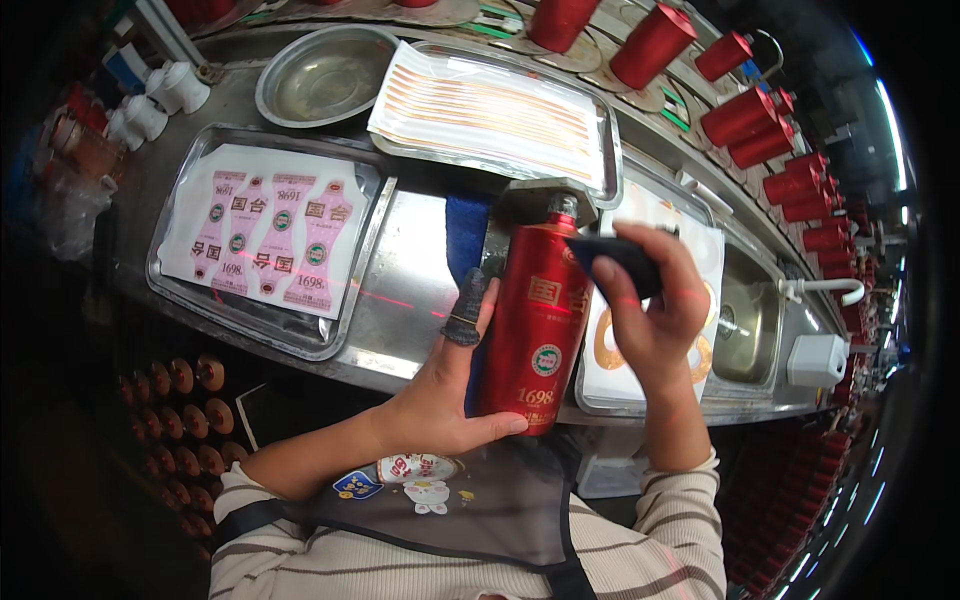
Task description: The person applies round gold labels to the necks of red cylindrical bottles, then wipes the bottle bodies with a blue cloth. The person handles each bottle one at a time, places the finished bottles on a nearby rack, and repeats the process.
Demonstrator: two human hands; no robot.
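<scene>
A glossy red bottle (535, 320) with gold lettering and a round green-and-white emblem stands tilted in front of me, its narrow neck pointing away. My left hand (435, 395) grips its left side and base, the thumb across the bottom edge. A dark cover sits on one finger of that hand. Between the thumb and fingers of my right hand (665, 310) is a flat black scraper-like piece (622, 265). Its pointed edge is at the bottle's right shoulder. Behind the bottle's neck is a grey block-like support (550, 190), partly hidden. A blue cloth (465, 235) lies left of the bottle.
At left, a metal tray (165, 275) holds a sheet of pink decals (265, 235). Farther back are a round metal basin (325, 80) and a tray with gold-striped sheets (485, 110). Right are gold-ring sheets (605, 345), a sink (745, 330) and a faucet (825, 290). Red bottles (655, 48) line the back.
</scene>
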